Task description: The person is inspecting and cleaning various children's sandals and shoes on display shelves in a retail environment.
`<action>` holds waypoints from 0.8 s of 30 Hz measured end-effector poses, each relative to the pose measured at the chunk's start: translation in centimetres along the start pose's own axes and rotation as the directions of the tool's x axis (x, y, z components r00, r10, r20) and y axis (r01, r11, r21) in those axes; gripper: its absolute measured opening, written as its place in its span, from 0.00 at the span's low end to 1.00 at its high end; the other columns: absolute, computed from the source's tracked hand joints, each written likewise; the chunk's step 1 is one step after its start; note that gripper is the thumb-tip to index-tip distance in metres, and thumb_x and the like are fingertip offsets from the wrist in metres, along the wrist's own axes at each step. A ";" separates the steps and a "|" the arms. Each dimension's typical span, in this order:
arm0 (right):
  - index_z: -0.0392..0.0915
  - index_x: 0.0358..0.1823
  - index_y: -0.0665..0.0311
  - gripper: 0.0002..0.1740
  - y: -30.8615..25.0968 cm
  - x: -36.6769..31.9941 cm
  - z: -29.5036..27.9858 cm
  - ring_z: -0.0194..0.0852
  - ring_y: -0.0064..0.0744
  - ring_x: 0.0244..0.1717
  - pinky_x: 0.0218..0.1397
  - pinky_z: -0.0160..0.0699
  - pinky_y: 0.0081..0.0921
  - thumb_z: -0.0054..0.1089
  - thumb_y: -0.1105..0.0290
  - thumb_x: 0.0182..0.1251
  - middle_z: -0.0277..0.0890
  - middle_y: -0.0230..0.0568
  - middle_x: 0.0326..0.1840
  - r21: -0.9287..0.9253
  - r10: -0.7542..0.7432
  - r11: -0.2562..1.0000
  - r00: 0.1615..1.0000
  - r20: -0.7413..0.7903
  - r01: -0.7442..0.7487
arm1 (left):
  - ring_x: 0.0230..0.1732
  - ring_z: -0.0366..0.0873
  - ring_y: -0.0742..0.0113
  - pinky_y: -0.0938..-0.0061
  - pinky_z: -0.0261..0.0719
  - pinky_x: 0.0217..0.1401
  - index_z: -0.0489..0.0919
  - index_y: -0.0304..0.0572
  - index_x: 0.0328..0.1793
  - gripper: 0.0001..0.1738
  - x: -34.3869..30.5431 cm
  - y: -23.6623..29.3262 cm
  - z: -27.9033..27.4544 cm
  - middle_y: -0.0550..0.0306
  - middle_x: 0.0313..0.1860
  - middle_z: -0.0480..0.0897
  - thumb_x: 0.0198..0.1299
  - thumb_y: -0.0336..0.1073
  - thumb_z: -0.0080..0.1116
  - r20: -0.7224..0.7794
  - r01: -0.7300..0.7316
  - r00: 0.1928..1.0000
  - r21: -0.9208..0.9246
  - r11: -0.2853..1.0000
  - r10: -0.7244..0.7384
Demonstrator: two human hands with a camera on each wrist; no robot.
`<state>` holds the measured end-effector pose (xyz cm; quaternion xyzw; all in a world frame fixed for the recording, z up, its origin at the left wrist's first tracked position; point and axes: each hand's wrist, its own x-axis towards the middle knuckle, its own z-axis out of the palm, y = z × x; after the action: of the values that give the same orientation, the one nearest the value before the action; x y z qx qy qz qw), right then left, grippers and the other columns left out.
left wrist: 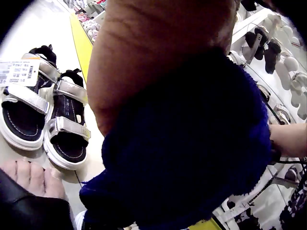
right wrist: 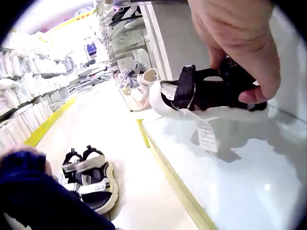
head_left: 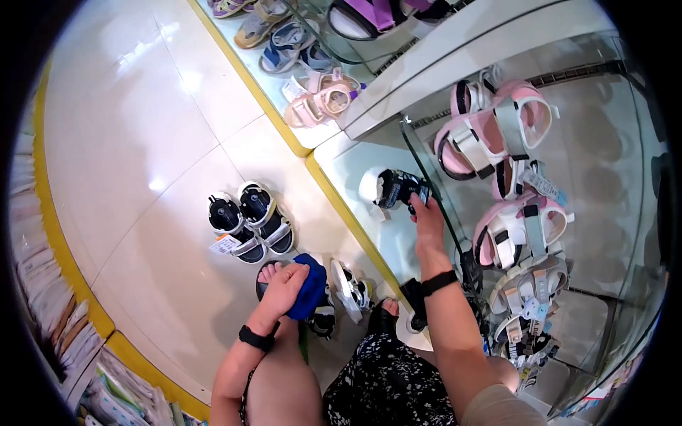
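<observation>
My left hand (head_left: 288, 287) grips a bunched dark blue cloth (head_left: 310, 287), which fills the middle of the left wrist view. My right hand (head_left: 426, 213) pinches a black sandal with a white sole (right wrist: 211, 112) by its straps, over the low glossy shelf (right wrist: 230, 167); a white tag (right wrist: 206, 135) hangs from it. Whether its sole touches the shelf, I cannot tell. On the floor beyond my left hand stands a pair of black sandals with silver straps (head_left: 250, 220), a price tag (head_left: 225, 244) on one. More sandals (head_left: 349, 287) lie on the floor near my feet.
Glass shelves at the right hold pink and white sandals (head_left: 497, 135). Smaller sandals (head_left: 323, 101) line the low shelf further up. A yellow edge strip (head_left: 348, 220) borders this shelf. Packed goods in clear bags (head_left: 42, 263) stand along the left. My feet are between the floor sandals.
</observation>
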<state>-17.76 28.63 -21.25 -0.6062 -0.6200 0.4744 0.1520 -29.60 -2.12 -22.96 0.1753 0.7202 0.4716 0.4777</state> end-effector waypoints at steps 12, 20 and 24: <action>0.67 0.61 0.64 0.24 1.6 -4.9 -1.5 0.69 0.35 0.59 0.61 0.65 0.28 0.51 0.76 0.61 0.70 0.44 0.61 -0.198 -0.287 0.929 0.946 0.155 0.314 | 0.36 0.68 0.68 0.74 0.65 0.44 0.78 0.38 0.36 0.14 0.6 -2.5 -0.4 0.58 0.28 0.76 0.65 0.42 0.51 0.039 0.037 0.999 -0.150 0.988 -0.031; 0.66 0.60 0.59 0.33 6.1 -13.1 -15.5 0.63 0.52 0.62 0.63 0.66 0.43 0.65 0.63 0.50 0.66 0.49 0.60 -0.940 0.301 0.279 0.948 -0.106 -0.194 | 0.39 0.72 0.69 0.78 0.68 0.50 0.79 0.37 0.42 0.14 0.0 -0.8 -0.2 0.60 0.34 0.78 0.66 0.41 0.50 0.066 0.079 0.995 -0.075 0.994 -0.074; 0.69 0.55 0.64 0.32 13.4 -12.3 -18.6 0.67 0.59 0.57 0.59 0.71 0.41 0.67 0.65 0.45 0.68 0.55 0.57 -0.920 0.369 0.357 0.929 -0.020 -0.162 | 0.37 0.71 0.71 0.78 0.67 0.47 0.77 0.36 0.39 0.14 0.0 -0.9 0.5 0.61 0.31 0.76 0.66 0.40 0.49 0.049 0.023 0.999 -0.038 0.999 -0.021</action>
<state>7.25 22.70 -17.45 -0.6340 -0.6811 0.1338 -0.3411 -29.02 -2.33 -23.75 0.1694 0.7010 0.4757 0.5036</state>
